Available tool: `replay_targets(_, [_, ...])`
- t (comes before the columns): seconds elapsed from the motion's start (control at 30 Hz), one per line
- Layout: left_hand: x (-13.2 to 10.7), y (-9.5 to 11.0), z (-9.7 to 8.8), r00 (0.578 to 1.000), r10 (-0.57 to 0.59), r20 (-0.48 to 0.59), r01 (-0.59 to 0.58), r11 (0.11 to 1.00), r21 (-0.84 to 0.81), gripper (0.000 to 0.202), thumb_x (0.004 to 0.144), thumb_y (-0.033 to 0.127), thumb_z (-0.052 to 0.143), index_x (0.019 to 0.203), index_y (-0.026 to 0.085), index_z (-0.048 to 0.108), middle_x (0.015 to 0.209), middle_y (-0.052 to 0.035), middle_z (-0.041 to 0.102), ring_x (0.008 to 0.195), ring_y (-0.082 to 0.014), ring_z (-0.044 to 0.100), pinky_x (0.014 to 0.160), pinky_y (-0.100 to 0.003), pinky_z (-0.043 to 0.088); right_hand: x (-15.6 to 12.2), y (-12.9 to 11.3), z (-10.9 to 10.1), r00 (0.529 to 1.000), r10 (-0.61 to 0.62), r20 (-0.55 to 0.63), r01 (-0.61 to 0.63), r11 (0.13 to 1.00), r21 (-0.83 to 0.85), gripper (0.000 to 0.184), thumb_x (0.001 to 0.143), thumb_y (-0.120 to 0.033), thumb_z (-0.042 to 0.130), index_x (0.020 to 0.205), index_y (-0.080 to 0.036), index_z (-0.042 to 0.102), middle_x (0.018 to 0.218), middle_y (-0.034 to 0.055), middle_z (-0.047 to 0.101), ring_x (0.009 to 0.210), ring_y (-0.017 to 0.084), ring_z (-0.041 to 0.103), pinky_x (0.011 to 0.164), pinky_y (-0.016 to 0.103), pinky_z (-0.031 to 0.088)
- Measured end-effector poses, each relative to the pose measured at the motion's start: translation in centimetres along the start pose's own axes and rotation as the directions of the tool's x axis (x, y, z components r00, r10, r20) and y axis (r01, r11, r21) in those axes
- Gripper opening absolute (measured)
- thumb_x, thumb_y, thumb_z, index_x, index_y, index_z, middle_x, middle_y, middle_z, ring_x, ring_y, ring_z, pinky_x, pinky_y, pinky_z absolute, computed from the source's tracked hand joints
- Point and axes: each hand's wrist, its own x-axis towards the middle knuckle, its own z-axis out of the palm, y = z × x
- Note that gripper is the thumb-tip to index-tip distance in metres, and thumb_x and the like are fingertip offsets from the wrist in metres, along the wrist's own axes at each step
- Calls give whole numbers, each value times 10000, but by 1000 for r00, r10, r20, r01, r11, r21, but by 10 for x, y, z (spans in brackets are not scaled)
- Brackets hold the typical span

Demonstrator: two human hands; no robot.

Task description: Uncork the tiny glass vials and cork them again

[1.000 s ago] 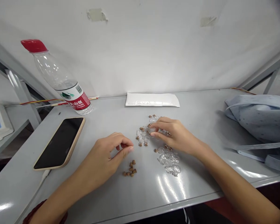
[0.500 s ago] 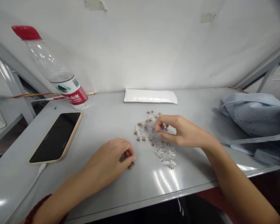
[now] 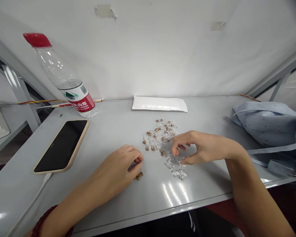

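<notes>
Brown corks (image 3: pixel 147 148) plug several small clear bottles (image 3: pixel 153 143).

Glossy gray tabletop (image 3: pixel 108 131) with bright light reflections (image 3: pixel 174 194), against a white wall (image 3: pixel 162 59) with two beige patches (image 3: pixel 105 11).

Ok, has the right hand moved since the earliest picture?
Yes: judged against the white packet, the right hand has moved rightward and toward the near edge of the gray table.

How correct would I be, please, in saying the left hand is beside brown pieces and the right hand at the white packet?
The head view shows the right hand at the clear pieces, not the white packet; the rest is right.
</notes>
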Motion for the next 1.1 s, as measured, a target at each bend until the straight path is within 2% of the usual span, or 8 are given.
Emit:
replay_targets(0.17, [2,1,0,1000,-8,-29,8,1000,0,140,820,211,473,815,214,614,867,-1,615,764,-176,543,683,-303,423,6,6,1,999,36,21,-35,999,-15,197,718,-201,691,914,-190,697,887,9,648,739,134,509,687,274,419])
replay_targets(0.3, [3,3,-1,996,-62,-59,63,998,3,127,802,236,495,818,205,617,877,-14,627,799,-188,564,701,-312,434,8,7,2,1000,29,0,-29,999,-37,168,727,-222,687,889,-186,706,875,20,637,750,143,513,689,281,419])
replay_targets(0.4, [4,2,-1,990,-108,-94,109,994,2,115,785,263,521,808,200,614,865,-20,633,832,-198,574,714,-317,442,6,6,1,1000,16,-22,-17,999,-41,168,728,-207,681,894,-178,692,869,17,637,752,139,515,699,278,423])
replay_targets(0.57, [5,1,-2,987,-122,-103,123,992,4,130,788,280,511,773,207,618,841,-11,641,818,-192,586,688,-307,446,-3,0,0,998,24,-59,-30,995,-93,157,736,-197,671,892,-188,675,870,0,638,748,132,513,687,267,412])
replay_targets(0.73, [4,2,-2,990,-97,-105,99,995,10,134,796,259,503,763,209,622,811,-7,650,776,-177,596,634,-281,445,-7,-2,7,995,38,-94,-54,983,-178,133,748,-131,612,857,-187,662,849,-1,623,701,121,516,652,261,402])
replay_targets(0.9, [5,-3,1,986,-20,-168,23,1000,15,138,803,248,515,732,214,628,756,-13,658,679,-173,590,553,-273,436,-7,5,8,993,-43,-107,25,985,-169,154,776,-93,555,830,-181,670,822,12,610,707,123,544,669,267,415])
replay_targets(1.0, [7,-5,4,978,24,-205,-22,1000,14,138,801,244,531,721,215,640,730,-16,663,642,-170,583,534,-273,441,-5,4,9,971,-85,-224,50,987,-155,122,800,-121,564,824,-179,669,829,21,623,731,131,547,686,275,421])
replay_targets(1.1, [7,0,6,970,73,-233,-77,997,-7,153,825,245,526,749,214,655,756,-13,668,633,-154,573,553,-262,454,2,-5,16,904,-135,-406,117,991,-70,80,835,-183,586,834,-173,665,857,35,638,769,141,554,692,280,433])
